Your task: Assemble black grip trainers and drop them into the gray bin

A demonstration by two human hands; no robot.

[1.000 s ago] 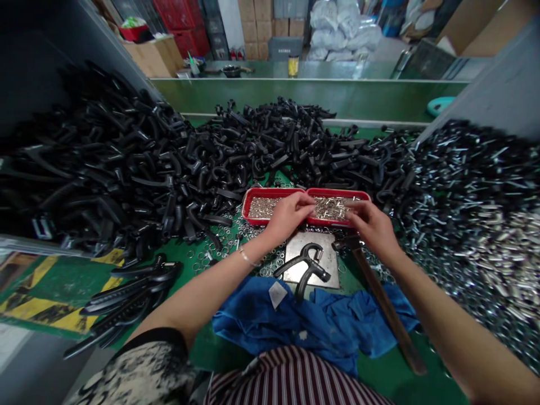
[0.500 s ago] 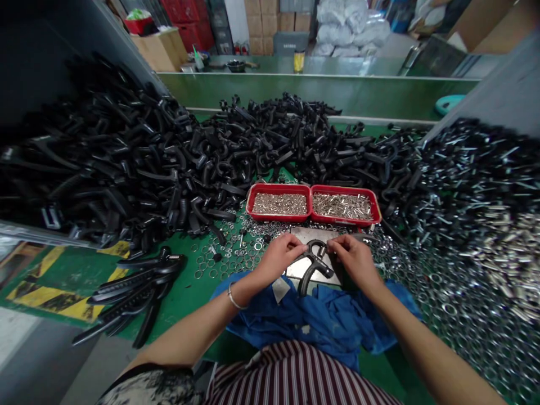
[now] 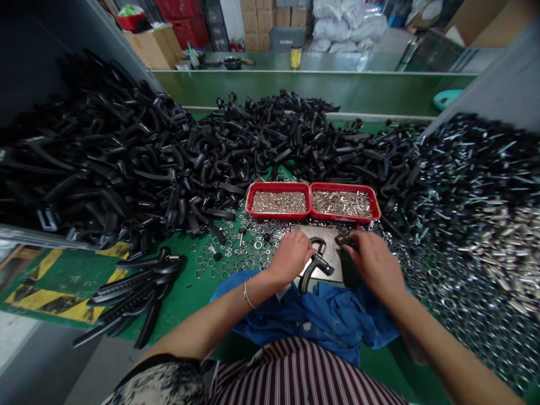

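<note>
Hands are back down from the red trays and working on the steel plate (image 3: 333,253) again. A second ago my fingertips were up in the right tray (image 3: 342,203) among the pins; half a second ago both hands pinched at the curved top of the black hand-grip frame (image 3: 315,263). Now my left hand (image 3: 290,257) is curled over the frame's left side, fingers closed around it so it lies pinned flat on the plate just under my knuckles. My right hand (image 3: 373,260) has slid off to the right and closes on a dark hammer head (image 3: 345,239) at my fingertips (the handle runs back beneath my palm, hidden). The frame's two legs point toward me, ending at the blue cloth (image 3: 333,318) below my wrists.

I judge the pin is seated and the next thing is a tap. The left tray (image 3: 278,201), with finer bits, sits beyond my left fingertips; loose rings (image 3: 236,253) lie scattered left of them, and black handle mouldings (image 3: 169,157) are heaped farther out.
</note>
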